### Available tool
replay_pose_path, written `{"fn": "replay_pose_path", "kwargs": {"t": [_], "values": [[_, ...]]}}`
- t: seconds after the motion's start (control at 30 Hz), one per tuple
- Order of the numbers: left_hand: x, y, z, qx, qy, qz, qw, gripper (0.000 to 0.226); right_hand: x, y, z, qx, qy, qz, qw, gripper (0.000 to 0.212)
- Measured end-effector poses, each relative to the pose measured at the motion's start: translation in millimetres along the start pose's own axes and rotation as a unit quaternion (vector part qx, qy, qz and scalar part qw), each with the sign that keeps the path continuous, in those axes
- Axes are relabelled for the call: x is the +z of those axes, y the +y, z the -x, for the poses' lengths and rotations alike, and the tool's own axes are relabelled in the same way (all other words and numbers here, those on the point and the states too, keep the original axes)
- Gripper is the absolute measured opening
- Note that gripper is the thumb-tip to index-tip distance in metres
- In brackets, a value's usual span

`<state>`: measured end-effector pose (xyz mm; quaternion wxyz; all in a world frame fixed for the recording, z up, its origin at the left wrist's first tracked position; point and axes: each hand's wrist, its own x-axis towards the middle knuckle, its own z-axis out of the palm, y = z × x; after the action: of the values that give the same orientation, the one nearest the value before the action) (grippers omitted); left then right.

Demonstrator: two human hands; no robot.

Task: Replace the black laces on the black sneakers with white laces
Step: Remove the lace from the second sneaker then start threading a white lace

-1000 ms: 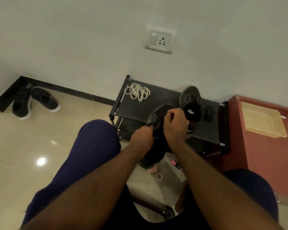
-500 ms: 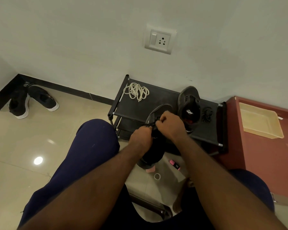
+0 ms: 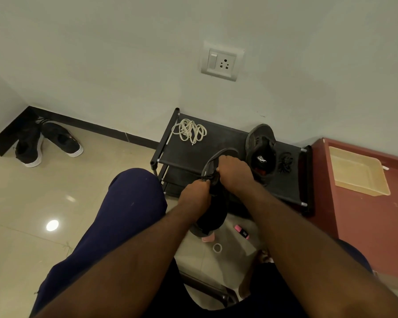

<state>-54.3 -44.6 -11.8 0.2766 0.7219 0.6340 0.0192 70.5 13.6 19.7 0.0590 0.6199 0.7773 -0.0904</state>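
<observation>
The person sits with a navy-trousered knee (image 3: 129, 203) raised and holds a black low-top sneaker (image 3: 213, 214) in the air between both hands, just in front of a black metal-framed shoe rack (image 3: 216, 145) that stands against the wall. The left hand (image 3: 194, 196) has its fingers curled tight and pinches a thin black lace (image 3: 207, 177) at the sneaker's lacing area. The right hand (image 3: 233, 173) lies just beyond it, fingers curled down over the sneaker's upper and gripping it; its fingertips are hidden, so whether they also hold the lace cannot be told. On the rack's top shelf, a second black sneaker (image 3: 261, 152) lies on the right side with its opening facing up, and a small loose tangle of black lace (image 3: 285, 162) sits just beside it to the right. A coil of white cord laces (image 3: 190, 131) rests at the shelf's far left corner, well apart from both hands. A pair of black white-soled shoes (image 3: 46, 143) lies on the tiled floor in the left corner. To the right of the rack, a beige plastic tray (image 3: 356, 171) sits on a red-brown cabinet (image 3: 365, 226).
</observation>
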Motion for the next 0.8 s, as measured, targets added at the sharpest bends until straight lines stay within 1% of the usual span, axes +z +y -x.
{"fn": "replay_pose_path", "kwargs": {"t": [0.07, 0.1, 0.13, 0.17, 0.2, 0.23, 0.27, 0.3, 0.33, 0.37, 0.4, 0.43, 0.47, 0.53, 0.57, 0.6, 0.63, 0.67, 0.73, 0.8], "values": [[-2.0, -0.4, 0.3, -0.001, 0.005, 0.001, 1.0, 0.03, -1.6, 5.6, -1.1, 0.038, 0.084, -0.07, 0.993, 0.009], [-2.4, -0.5, 0.5, -0.002, 0.006, 0.006, 1.0, 0.031, 0.0, 11.6, -1.0, 0.082, 0.119, -0.127, 0.981, 0.004], [-2.4, -0.3, 0.6, -0.004, 0.006, 0.013, 1.0, 0.03, 2.3, 18.1, -0.3, 0.137, 0.145, -0.198, 0.96, 0.006], [-1.9, -0.2, 0.8, -0.006, 0.007, 0.021, 1.0, 0.03, 5.6, 24.3, 1.0, 0.192, 0.162, -0.29, 0.923, 0.005], [-1.1, -0.1, 0.6, -0.007, 0.007, 0.026, 1.0, 0.03, 7.2, 26.9, 3.4, 0.235, 0.177, -0.392, 0.872, 0.005], [-0.8, 0.6, -0.1, -0.007, 0.009, 0.029, 1.0, 0.03, 7.2, 28.1, 4.9, 0.259, 0.191, -0.483, 0.815, 0.008], [-0.9, 0.8, -0.9, -0.007, 0.009, 0.029, 1.0, 0.03, 5.0, 26.4, 6.0, 0.268, 0.19, -0.558, 0.762, 0.012], [-1.1, 0.4, -2.0, -0.009, 0.008, 0.029, 0.999, 0.03, 2.6, 24.2, 5.7, 0.265, 0.168, -0.618, 0.721, 0.014], [-1.4, 0.7, -2.5, -0.013, 0.006, 0.031, 0.999, 0.031, -1.1, 20.5, 6.6, 0.252, 0.135, -0.658, 0.697, 0.013], [-1.2, 1.1, -2.8, -0.016, 0.005, 0.032, 0.999, 0.031, -3.8, 16.5, 7.9, 0.233, 0.105, -0.668, 0.699, 0.011], [-1.0, 1.1, -3.1, -0.018, 0.004, 0.032, 0.999, 0.03, -5.0, 13.1, 8.8, 0.215, 0.081, -0.652, 0.723, 0.01], [-0.5, 1.2, -3.2, -0.019, 0.005, 0.033, 0.999, 0.03, -4.0, 11.6, 9.1, 0.197, 0.06, -0.619, 0.758, 0.012], [-0.2, 1.4, -3.2, -0.019, 0.006, 0.033, 0.999, 0.029, -2.3, 10.8, 9.2, 0.176, 0.042, -0.57, 0.802, 0.017], [-0.1, 0.9, -3.1, -0.019, 0.009, 0.034, 0.999, 0.029, 5.1, 11.2, 7.1, 0.119, 0.004, -0.408, 0.905, 0.029], [0.1, 0.6, -3.4, -0.02, 0.009, 0.032, 0.999, 0.029, 8.9, 11.8, 6.2, 0.088, -0.021, -0.309, 0.947, 0.033], [0.1, 0.4, -3.7, -0.02, 0.008, 0.028, 0.999, 0.029, 11.4, 11.3, 6.3, 0.063, -0.039, -0.227, 0.971, 0.032], [0.4, 0.5, -3.9, -0.021, 0.008, 0.026, 0.999, 0.029, 13.5, 10.9, 6.2, 0.049, -0.047, -0.175, 0.982, 0.027], [0.7, 0.8, -3.9, -0.022, 0.007, 0.025, 0.999, 0.029, 14.2, 9.8, 6.6, 0.048, -0.047, -0.153, 0.986, 0.021], [1.0, 1.3, -3.8, -0.023, 0.005, 0.023, 0.999, 0.028, 14.7, 7.7, 5.9, 0.07, -0.035, -0.149, 0.986, 0.013], [1.0, 1.6, -4.2, -0.026, 0.006, 0.026, 0.999, 0.029, 13.0, 4.7, 6.3, 0.087, -0.025, -0.151, 0.984, 0.01]]}}
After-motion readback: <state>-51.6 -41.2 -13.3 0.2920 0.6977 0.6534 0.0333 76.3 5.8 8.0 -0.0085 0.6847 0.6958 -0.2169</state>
